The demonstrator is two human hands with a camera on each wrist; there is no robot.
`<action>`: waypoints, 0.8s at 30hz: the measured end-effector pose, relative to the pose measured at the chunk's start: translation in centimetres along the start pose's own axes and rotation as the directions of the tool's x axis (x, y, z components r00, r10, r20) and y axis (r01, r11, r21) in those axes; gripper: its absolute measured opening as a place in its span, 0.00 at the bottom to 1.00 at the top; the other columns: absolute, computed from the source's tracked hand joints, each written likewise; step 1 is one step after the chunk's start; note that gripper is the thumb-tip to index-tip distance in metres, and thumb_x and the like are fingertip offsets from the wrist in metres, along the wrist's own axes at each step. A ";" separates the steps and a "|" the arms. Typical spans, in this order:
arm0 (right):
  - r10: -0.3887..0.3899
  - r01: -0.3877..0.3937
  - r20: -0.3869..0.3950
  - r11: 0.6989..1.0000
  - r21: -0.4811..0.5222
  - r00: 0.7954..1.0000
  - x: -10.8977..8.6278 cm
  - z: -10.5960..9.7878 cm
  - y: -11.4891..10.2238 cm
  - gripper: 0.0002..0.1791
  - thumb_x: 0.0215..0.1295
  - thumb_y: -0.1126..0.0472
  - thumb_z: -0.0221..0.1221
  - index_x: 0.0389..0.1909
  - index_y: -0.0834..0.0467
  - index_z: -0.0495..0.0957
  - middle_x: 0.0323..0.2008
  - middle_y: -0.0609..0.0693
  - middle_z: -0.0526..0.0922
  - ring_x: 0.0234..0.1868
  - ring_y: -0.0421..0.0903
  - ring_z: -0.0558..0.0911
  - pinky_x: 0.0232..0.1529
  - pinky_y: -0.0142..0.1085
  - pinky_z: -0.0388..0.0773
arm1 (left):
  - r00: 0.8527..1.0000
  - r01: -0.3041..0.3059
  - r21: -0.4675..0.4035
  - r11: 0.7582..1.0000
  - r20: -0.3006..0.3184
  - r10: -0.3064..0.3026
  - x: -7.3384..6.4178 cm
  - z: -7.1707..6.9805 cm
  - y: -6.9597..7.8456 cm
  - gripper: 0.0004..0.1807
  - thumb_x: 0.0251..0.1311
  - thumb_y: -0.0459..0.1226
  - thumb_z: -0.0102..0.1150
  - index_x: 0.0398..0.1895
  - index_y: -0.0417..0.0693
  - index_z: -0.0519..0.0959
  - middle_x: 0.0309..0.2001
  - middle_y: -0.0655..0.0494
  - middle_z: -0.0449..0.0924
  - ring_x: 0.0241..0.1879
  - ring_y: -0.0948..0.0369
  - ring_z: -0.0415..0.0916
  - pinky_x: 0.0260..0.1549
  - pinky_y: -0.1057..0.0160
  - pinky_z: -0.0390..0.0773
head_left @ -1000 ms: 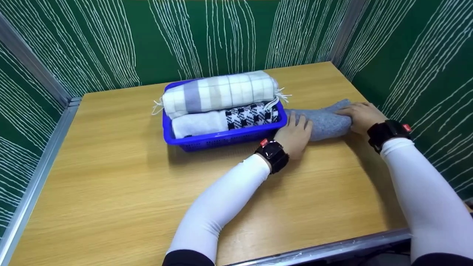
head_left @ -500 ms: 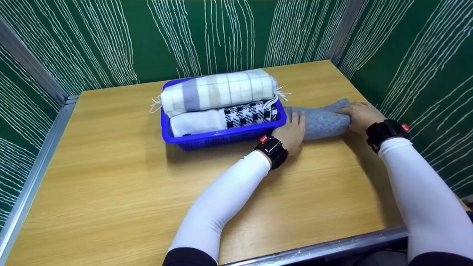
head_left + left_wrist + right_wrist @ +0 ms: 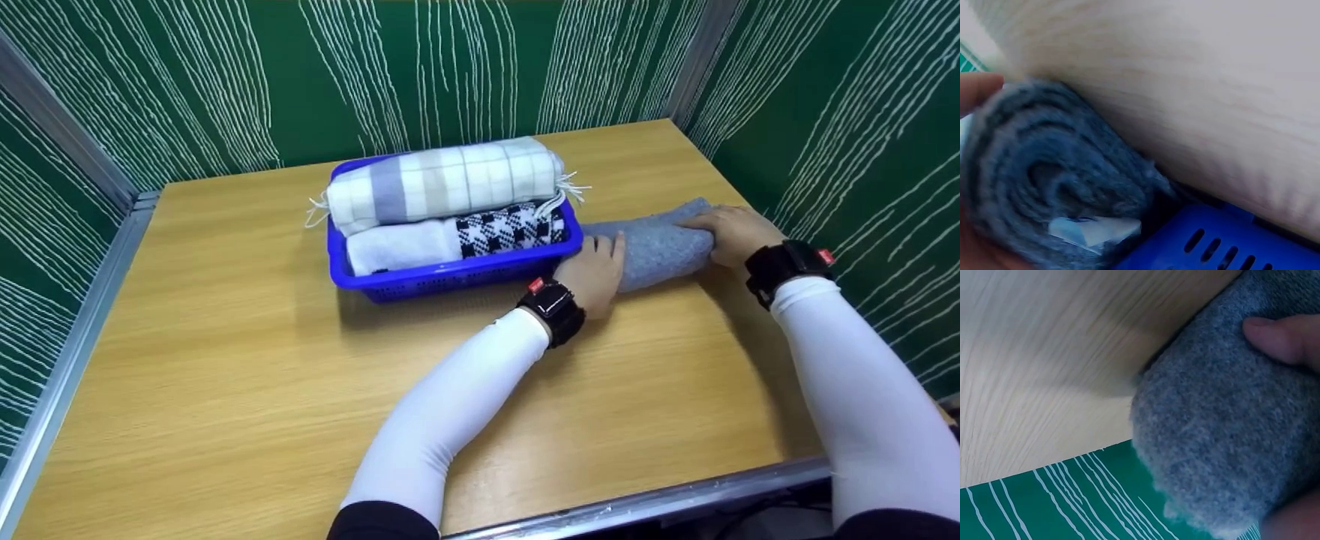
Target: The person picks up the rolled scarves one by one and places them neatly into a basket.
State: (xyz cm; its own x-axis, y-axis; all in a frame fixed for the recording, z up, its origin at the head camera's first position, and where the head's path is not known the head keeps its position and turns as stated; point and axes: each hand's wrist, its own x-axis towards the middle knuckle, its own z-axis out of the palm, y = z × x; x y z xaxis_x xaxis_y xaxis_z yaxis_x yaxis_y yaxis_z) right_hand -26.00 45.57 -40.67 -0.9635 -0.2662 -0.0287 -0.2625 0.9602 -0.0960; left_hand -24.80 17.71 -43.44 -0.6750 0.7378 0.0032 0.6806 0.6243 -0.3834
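A rolled grey scarf (image 3: 660, 247) lies on the table, to the right of a blue basket (image 3: 457, 274). My left hand (image 3: 592, 274) holds the roll's left end, close against the basket; the left wrist view shows its spiral end (image 3: 1061, 163) and a white label (image 3: 1095, 232). My right hand (image 3: 739, 232) grips the right end, its thumb (image 3: 1275, 337) pressed into the woolly cloth. Inside the basket are a plaid scarf (image 3: 450, 184) with white fringes and, in front of it, a white and black patterned roll (image 3: 405, 247). Parts of the grey roll are hidden under my hands.
The wooden table (image 3: 247, 390) has a metal front edge (image 3: 652, 499). Green walls (image 3: 322, 82) with white streaks stand behind and at both sides, with the right wall (image 3: 862, 187) near my right hand.
My left hand has shifted slightly left along the grey roll, and the roll's near side has come a little forward. My right hand keeps its place. Basket and contents look unchanged.
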 end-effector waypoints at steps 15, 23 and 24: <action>0.084 -0.089 0.080 0.994 0.059 0.993 -0.1 0.1 0.0 0.45 0.56 0.79 0.58 0.79 0.55 0.72 0.76 0.75 0.67 0.77 0.80 0.63 0.76 0.75 0.61 | 0.995 0.078 -0.442 0.894 0.085 -0.045 -0.6 -0.2 -1.0 0.53 0.69 0.55 0.69 0.89 0.55 0.51 0.80 0.43 0.60 0.66 0.53 0.79 0.49 0.57 0.90; 0.115 -0.126 0.110 0.987 0.103 0.987 -0.2 0.3 -0.2 0.49 0.55 0.80 0.59 0.82 0.56 0.66 0.77 0.77 0.64 0.77 0.81 0.62 0.75 0.76 0.62 | 0.989 0.125 -0.480 0.868 0.128 -0.071 -0.7 -0.2 -0.8 0.57 0.69 0.50 0.71 0.91 0.58 0.44 0.85 0.39 0.56 0.71 0.50 0.77 0.51 0.56 0.90; 0.120 -0.133 0.114 0.985 0.107 0.986 -0.1 0.3 -0.3 0.49 0.55 0.80 0.60 0.82 0.56 0.66 0.77 0.77 0.65 0.76 0.81 0.63 0.74 0.76 0.62 | 0.989 0.129 -0.484 0.866 0.130 -0.075 -0.7 -0.3 -0.8 0.58 0.68 0.49 0.71 0.91 0.59 0.43 0.84 0.40 0.56 0.70 0.51 0.78 0.50 0.57 0.90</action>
State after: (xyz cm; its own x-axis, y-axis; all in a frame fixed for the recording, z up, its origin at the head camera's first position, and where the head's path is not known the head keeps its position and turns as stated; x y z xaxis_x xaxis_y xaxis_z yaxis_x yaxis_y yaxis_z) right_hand -25.77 45.33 -40.90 -0.9756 -0.1567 -0.1536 -0.1251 0.9724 -0.1971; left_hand -24.80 16.82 -42.91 -0.7552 0.6496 -0.0882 0.6400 0.7597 0.1154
